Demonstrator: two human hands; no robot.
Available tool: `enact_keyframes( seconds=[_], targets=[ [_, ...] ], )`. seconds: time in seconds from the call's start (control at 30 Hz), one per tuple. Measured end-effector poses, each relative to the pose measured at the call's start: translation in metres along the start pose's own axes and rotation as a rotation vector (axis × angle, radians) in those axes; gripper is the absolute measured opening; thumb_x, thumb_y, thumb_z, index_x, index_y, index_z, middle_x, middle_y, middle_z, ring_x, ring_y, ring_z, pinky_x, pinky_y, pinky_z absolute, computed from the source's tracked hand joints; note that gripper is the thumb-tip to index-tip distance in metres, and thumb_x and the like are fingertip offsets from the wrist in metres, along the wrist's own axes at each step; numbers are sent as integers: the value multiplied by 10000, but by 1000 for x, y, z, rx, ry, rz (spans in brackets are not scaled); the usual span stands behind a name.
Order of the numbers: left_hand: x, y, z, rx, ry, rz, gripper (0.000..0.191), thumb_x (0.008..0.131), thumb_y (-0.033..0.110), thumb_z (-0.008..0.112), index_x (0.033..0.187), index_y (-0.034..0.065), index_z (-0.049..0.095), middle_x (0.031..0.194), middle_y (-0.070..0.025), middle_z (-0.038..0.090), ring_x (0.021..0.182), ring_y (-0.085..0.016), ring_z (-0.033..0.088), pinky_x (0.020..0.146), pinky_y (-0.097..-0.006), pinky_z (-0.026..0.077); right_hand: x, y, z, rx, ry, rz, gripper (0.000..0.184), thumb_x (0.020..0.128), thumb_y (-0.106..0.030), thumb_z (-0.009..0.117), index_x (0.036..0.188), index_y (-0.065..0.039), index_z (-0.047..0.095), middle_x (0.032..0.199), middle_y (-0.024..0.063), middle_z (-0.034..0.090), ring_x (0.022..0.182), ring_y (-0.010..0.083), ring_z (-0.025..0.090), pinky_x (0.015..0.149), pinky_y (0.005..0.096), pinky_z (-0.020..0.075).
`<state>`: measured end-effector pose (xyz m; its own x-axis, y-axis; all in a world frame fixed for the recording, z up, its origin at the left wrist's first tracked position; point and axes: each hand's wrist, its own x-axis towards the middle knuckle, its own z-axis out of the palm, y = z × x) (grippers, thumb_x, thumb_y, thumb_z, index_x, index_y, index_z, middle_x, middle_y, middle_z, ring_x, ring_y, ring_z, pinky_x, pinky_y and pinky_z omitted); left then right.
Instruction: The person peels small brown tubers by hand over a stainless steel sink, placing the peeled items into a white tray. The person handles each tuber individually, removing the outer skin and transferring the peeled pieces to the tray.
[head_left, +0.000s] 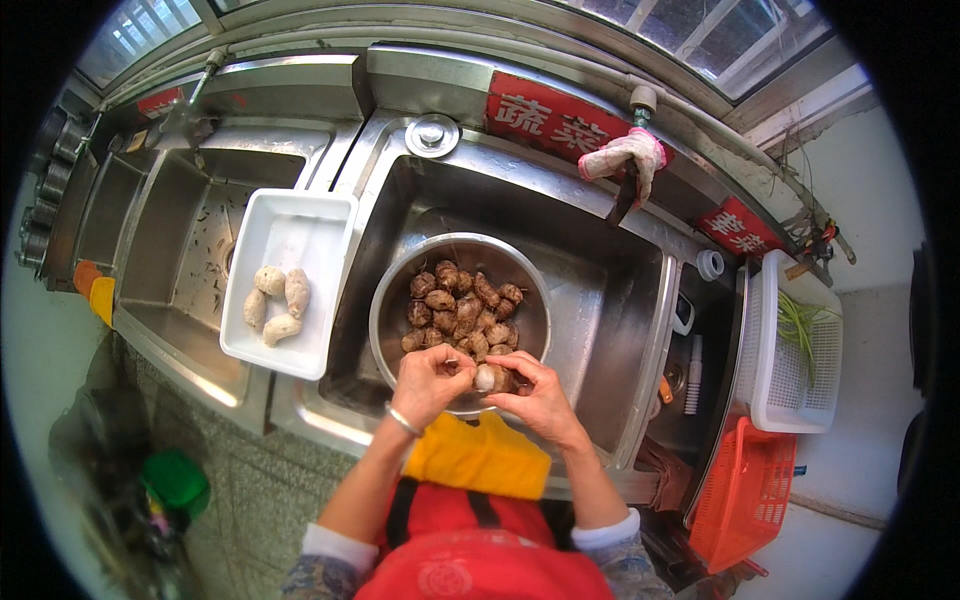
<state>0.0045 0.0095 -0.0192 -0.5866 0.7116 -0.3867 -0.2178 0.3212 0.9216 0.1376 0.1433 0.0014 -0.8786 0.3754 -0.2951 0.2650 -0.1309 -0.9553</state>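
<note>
My right hand (536, 394) holds a partly peeled taro corm (491, 379), pale at its left end and brown at the right, over the near rim of a round metal basin. My left hand (435, 381) is at the corm's pale end, thumb and fingertips pinched together; whether a bit of skin is between them cannot be told. The steel basin (384, 300) stands in the large sink and holds several brown, unpeeled taro corms (466, 309). To the left, a white plastic tray (311, 225) holds several pale peeled corms (282, 328).
The tray straddles the divider between the large sink (600, 360) and a left sink (176, 247). A glove (626, 161) hangs over the tap. At right are a white basket (757, 337) with green stalks and a red basket (742, 495). A yellow cloth (480, 454) lies at the near edge.
</note>
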Motion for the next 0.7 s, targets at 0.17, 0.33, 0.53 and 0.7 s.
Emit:
enact_keyframes(
  seconds=[0.17, 0.33, 0.53, 0.7],
  targets=[
    [0, -4, 7, -131, 72, 2, 69, 751, 38, 672, 794, -13, 652, 716, -29, 655, 662, -67, 610, 583, -211, 487, 0, 5, 2, 111, 7, -21, 463, 711, 79, 722, 1150, 21, 588, 1103, 43, 546, 1015, 131, 564, 856, 243, 496],
    [-3, 5, 8, -303, 49, -81, 38, 800, -18, 638, 829, -26, 614, 783, -54, 630, 688, -113, 626, 634, -239, 546, 0, 12, 4, 243, 14, -20, 466, 711, 99, 710, 1153, 27, 580, 1118, 46, 535, 1037, 146, 564, 896, 259, 484],
    [-6, 8, 10, -415, 45, -121, 58, 804, -13, 622, 861, -26, 630, 824, -74, 641, 667, -143, 636, 640, -256, 543, -2, 21, 5, 419, 28, 12, 474, 730, 109, 689, 1178, 18, 563, 1137, 58, 535, 1065, 157, 556, 918, 279, 476],
    [-6, -3, 12, -464, 108, -127, 79, 842, 17, 585, 866, -25, 646, 839, -74, 654, 701, -147, 643, 677, -258, 541, -1, 24, 6, 462, 65, 72, 496, 758, 78, 684, 1223, 15, 524, 1132, 73, 578, 1038, 156, 573, 907, 284, 482]
  ],
)
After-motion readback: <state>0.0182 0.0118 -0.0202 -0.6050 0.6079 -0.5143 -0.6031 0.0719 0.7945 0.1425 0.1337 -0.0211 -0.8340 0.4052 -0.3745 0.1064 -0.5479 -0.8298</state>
